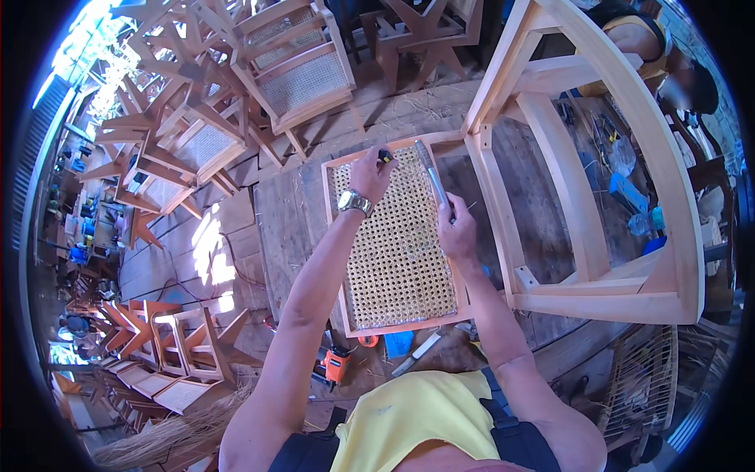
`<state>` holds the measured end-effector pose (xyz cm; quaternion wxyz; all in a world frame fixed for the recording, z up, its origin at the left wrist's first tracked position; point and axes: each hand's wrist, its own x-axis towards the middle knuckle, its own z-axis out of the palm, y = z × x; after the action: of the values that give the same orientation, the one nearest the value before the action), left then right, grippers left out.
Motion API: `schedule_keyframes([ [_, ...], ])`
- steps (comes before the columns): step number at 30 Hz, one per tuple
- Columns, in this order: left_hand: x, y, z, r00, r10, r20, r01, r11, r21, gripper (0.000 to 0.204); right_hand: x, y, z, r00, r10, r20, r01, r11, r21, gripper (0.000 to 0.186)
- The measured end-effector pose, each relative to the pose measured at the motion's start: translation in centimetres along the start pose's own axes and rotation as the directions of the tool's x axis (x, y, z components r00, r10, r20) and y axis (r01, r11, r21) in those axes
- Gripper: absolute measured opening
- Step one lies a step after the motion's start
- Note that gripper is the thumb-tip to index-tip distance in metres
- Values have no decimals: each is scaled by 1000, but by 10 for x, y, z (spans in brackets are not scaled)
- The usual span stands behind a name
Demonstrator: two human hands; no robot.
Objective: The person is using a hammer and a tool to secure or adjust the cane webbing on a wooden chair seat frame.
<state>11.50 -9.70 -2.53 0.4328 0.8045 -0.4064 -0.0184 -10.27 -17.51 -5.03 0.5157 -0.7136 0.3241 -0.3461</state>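
A large bare wooden chair frame (598, 181) fills the right half of the frame, lying on a rough plank workbench (275, 228) that runs through the middle. Stacks of unfinished chairs (236, 86) crowd the upper left, more wooden frames (157, 346) sit at lower left, and a loose heap of straw-like fibre (169, 436) spreads along the bottom left.

In the centre lies the cane seat panel (397, 244), a rectangular wooden frame filled with open woven mesh, flat on the bench and just beside the chair frame. It looks light and stiff at the rim; the weave is probably springy and easy to puncture, so it is best taken by the wooden border, not the mesh.

The left hand (371, 173), with a metal wristwatch (355, 202), is closed around a small dark tool with a yellow tip (384, 155) at the panel's upper edge. The right hand (458, 228) grips the lower end of a long grey metal tool (431, 173) that angles up across the panel's upper right corner.

Below the panel, at the bench's near edge, lie an orange power tool (336, 366), a small blue box (399, 344) and a pale knife-like blade (417, 354). At right, past the chair frame, blue packets (629, 193) and small hand tools lie scattered; their labels are too small to make out. Another person sits at the upper right.
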Motion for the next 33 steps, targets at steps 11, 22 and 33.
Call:
schedule_keyframes([
  [11, -6, 13, -13, 999, -13, -51, 16, 998, 66, 25, -19, -2, -10, 996, 62, 60, -65, 997, 45, 29],
  [22, -4, 0, -6, 1000, 7, 4, -7, 1000, -10, 23, -25, -9, -4, 997, 68, 43, -67, 997, -40, 29],
  [33, -14, 2, -14, 1000, 6, -12, -6, 1000, 11, 25, -47, -14, 5, 917, 34, 397, -16, 999, -48, 26],
])
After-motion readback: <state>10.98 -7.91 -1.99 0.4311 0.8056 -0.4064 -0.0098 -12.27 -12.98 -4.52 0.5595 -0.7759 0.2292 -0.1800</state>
